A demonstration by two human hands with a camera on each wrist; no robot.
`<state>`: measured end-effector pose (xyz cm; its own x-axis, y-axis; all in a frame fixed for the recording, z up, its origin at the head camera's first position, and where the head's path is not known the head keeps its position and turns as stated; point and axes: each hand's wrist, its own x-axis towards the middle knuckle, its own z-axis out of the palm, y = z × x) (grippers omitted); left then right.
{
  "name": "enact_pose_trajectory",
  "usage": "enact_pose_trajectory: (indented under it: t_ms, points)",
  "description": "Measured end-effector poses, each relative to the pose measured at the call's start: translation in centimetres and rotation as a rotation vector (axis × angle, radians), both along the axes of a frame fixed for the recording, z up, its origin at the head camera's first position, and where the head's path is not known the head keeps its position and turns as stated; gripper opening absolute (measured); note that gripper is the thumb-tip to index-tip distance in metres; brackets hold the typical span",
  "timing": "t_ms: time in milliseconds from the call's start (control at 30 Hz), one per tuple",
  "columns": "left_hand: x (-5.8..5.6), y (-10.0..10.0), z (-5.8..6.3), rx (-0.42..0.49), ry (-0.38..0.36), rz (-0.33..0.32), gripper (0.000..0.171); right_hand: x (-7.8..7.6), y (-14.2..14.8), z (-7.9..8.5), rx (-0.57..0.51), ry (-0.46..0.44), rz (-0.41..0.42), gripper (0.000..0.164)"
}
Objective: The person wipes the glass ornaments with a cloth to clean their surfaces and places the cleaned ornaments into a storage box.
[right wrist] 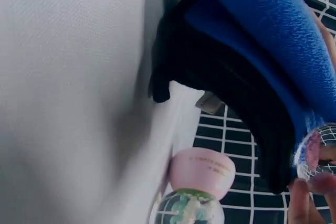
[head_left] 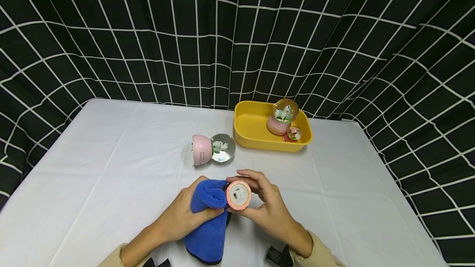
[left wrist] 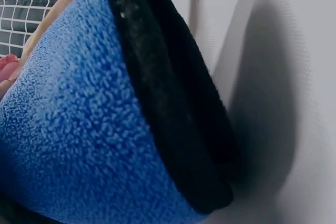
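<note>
Landmark: a yellow, round-cornered tray (head_left: 259, 144), probably plastic, is standing toward the table's far edge.
Right hand: the hand (head_left: 272, 207) is curving its fingers and thumb around a small clear globe with a coral-pink rimmed base (head_left: 238, 195), nearer the person than the tray; its white underside is facing up, perhaps so the grip stays on its sides.
Left hand: the hand (head_left: 182, 213) is pinching a folded, black-edged blue plush cloth (head_left: 208, 238) against that globe, likely bunching it for control.
Lying globe: a pink-based clear snow globe (head_left: 202, 150) is resting on its side, just left of the tray.
Inside tray: a larger pink-based snow globe (head_left: 279, 125) is leaning beside a tiny red-based globe (head_left: 294, 133); the walls are presumably stopping them rolling.
Surface: white fabric (head_left: 111, 147) is spreading beneath the tray, lightly creased.
Room: black curtain with white grid lines (head_left: 178, 15) is hanging behind the tray.
</note>
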<state>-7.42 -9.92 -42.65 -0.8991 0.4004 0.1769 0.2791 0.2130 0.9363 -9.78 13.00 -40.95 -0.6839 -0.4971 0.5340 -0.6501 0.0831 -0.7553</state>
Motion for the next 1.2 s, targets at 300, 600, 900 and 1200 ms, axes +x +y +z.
enact_pose_trajectory:
  t_ms: [300,600,900,1200]
  points:
    - [-0.3,-0.7,0.5,0.072,0.022,0.024,0.040,-0.1,0.2,0.2,0.000,0.024,-0.044,0.056]
    - [-0.8,-1.6,1.1,0.173,0.105,0.041,0.040,-0.5,0.4,0.0,0.056,0.033,-0.043,0.053]
    - [-0.8,-1.8,1.2,0.241,0.136,0.008,0.036,-0.4,0.5,0.0,0.108,0.035,-0.011,0.048]
    - [-0.9,-1.6,0.9,0.212,0.124,-0.021,0.047,-0.1,0.4,0.1,0.212,-0.006,-0.035,0.045]
